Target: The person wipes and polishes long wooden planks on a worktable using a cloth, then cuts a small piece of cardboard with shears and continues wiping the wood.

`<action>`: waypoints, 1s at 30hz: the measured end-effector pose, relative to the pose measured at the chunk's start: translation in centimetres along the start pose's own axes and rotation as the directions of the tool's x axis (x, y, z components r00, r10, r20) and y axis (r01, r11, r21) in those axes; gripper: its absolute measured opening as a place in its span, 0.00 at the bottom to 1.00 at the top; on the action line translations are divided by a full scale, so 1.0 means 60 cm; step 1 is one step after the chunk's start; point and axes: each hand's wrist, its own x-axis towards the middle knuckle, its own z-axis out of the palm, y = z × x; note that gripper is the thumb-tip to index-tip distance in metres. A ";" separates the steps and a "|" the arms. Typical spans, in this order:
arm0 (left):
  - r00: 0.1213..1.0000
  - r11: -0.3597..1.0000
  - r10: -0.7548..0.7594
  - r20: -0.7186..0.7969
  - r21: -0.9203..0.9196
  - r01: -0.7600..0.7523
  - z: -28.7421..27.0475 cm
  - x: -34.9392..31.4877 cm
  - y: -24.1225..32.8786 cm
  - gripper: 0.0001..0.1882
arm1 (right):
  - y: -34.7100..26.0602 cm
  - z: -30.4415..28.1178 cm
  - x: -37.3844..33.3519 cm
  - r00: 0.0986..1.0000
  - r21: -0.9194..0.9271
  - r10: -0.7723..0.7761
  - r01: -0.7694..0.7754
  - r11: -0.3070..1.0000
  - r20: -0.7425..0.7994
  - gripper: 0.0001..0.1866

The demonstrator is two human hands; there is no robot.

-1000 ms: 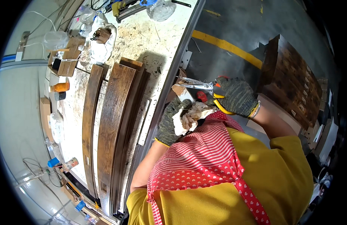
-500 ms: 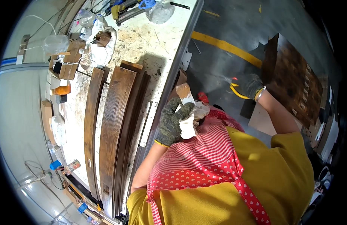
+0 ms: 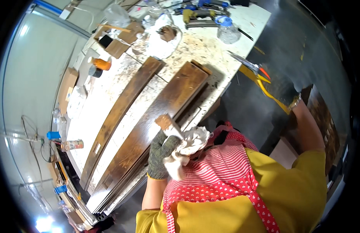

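Note:
My left hand (image 3: 161, 153), in a dark knit work glove, is closed around a crumpled white rag (image 3: 193, 141) and a small pale block with a brown end (image 3: 164, 122). It is in front of my apron, over the near edge of a stack of brown-stained boards (image 3: 158, 112). In a motion-blurred dark glove, my right hand (image 3: 284, 93) is out to the right over the floor. It grips shears (image 3: 263, 79) with yellow handles and an orange-red part. Their silver blades point toward the table corner. The glove's fingers are partly smeared.
On the white, stained table (image 3: 211, 46) lie a narrow slotted board (image 3: 121, 110), nail guns (image 3: 199, 17), a clear jug with a blue top (image 3: 227, 31) and an orange bottle (image 3: 100, 63). A dark wooden panel (image 3: 323, 120) stands at the right.
The view has turned, so the table and boards slant more. My left hand with rag and block now overlaps the boards. The shears have swung toward the table corner, and their blades show clearly.

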 end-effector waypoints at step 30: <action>0.897 0.308 -0.285 0.339 -0.853 0.421 -0.099 0.231 0.143 0.19 | -0.358 0.149 0.518 0.395 0.950 -0.910 0.312 0.004 -0.127 0.17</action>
